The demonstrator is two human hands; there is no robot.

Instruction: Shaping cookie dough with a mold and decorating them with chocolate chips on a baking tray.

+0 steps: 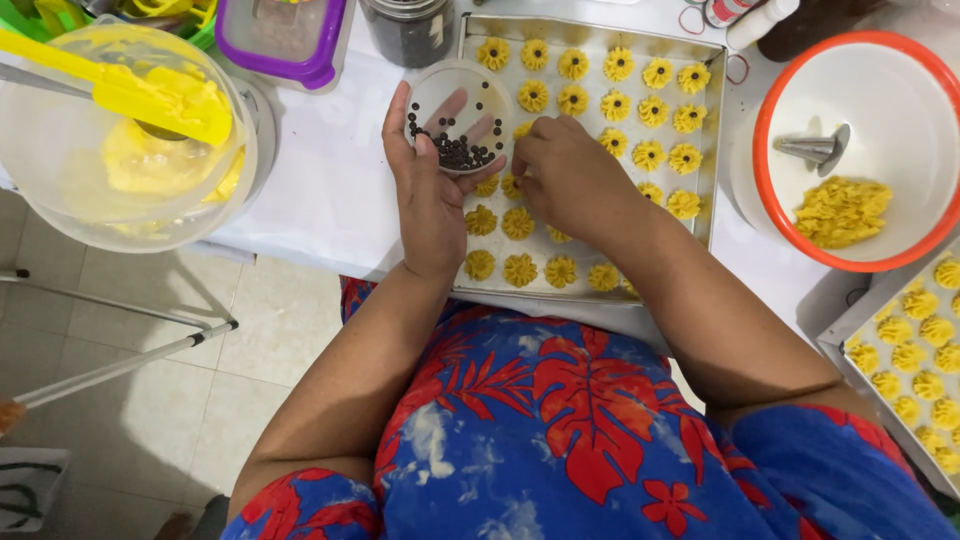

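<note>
Left hand: the left hand (pixel 425 190) cups a small clear round dish (pixel 460 115) from beneath, fingers showing through its base, above the near-left part of the baking tray (pixel 712 120).
Dish contents: small dark round beads (pixel 455 150), heaped toward the edge nearest the person.
Right hand: the right hand (pixel 570 180) rests knuckles-up over the middle of the tray, fingertips pinched together just beside the dish rim; whether a bead is between them cannot be told.
Tray: rows of yellow flower-shaped piped cookies (pixel 650 110), several hidden under both hands.
Right of the tray: an orange-rimmed white bowl (pixel 800 70) with a metal piping nozzle (pixel 815 148) and a lump of yellow dough (pixel 842 210).
Left of the tray: a clear plastic bowl (pixel 60 190) with yellow batter and a yellow spatula (pixel 140 95).
Far right of the tray: a second tray of cookies (pixel 915 345).
</note>
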